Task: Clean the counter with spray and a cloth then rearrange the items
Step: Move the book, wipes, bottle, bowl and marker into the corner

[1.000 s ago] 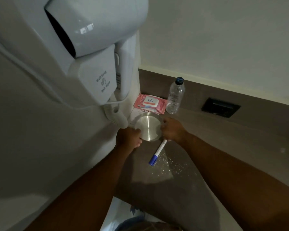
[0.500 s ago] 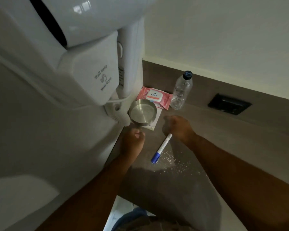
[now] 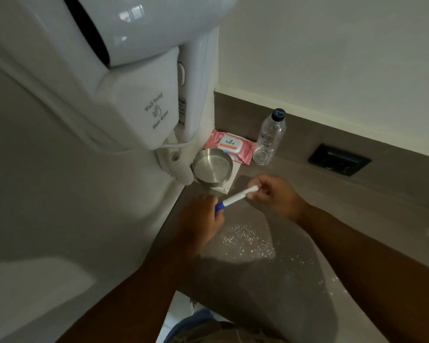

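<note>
Marker (image 3: 235, 198) spans between left hand (image 3: 200, 219) and right hand (image 3: 275, 194), above counter (image 3: 307, 243).

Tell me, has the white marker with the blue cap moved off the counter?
Yes. The white marker with the blue cap is lifted off the speckled grey counter, between both hands, nearer the round steel bowl.

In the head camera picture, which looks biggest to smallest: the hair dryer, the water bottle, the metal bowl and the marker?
1. Hair dryer, by far the biggest, though it hangs nearest the camera.
2. Water bottle and metal bowl look about alike, so I won't rank them.
3. Marker, the thinnest, held by both hands.
</note>
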Tool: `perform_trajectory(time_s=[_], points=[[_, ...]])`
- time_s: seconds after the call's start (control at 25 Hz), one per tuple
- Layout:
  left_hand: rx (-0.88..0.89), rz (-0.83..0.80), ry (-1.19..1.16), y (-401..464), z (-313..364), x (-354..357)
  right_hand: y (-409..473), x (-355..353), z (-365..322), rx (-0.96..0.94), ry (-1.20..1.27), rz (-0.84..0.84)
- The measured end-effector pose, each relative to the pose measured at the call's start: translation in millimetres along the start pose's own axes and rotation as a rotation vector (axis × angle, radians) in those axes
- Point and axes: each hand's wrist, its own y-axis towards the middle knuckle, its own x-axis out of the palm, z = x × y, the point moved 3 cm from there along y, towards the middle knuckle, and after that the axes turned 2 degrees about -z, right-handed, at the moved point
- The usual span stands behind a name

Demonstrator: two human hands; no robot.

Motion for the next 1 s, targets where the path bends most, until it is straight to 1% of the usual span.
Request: perform_trajectory(time_s=[0.04, 0.12, 0.2, 0.24, 0.28, 0.36, 0.48, 0.56, 0.72, 0.8, 0.84, 0.92, 1.0], points=[[0.008, 0.085, -0.007, 9, 3, -10, 3, -7, -16, -0.036, 0.074, 0.069], [-0.032, 0.225, -0.083, 32, 13, -26, 17, -15, -46, -0.148, 0.075, 0.183], [-0.083, 0.268, -0.151, 55, 21, -36, 32, -14, -72, -0.275, -0.039, 0.26], [-0.087, 0.275, -0.165, 63, 22, -38, 41, -11, -78, -0.314, -0.083, 0.283], [-0.09, 0.263, -0.174, 70, 20, -37, 50, -6, -79, -0.31, -0.086, 0.295], [-0.116, 0.212, -0.177, 74, 10, -29, 68, 6, -71, -0.199, -0.022, 0.316], [-0.152, 0.193, -0.154, 75, -3, -17, 96, 18, -51, 0.019, 0.116, 0.371], [-0.166, 0.17, -0.142, 80, -6, -13, 117, 22, -42, 0.11, 0.136, 0.378], [-0.13, 0.135, -0.045, 94, -7, -7, 163, 24, -21, 0.212, 0.134, 0.39], [-0.129, 0.091, -0.063, 99, -6, -1, 177, 25, -10, 0.282, 0.119, 0.391], [-0.142, 0.066, -0.075, 98, -5, -1, 179, 23, -6, 0.315, 0.115, 0.399], [-0.144, 0.082, -0.043, 92, -2, -8, 171, 18, -6, 0.357, 0.106, 0.412], [-0.088, 0.129, -0.028, 86, -1, -13, 147, 12, -16, 0.315, 0.073, 0.433]])
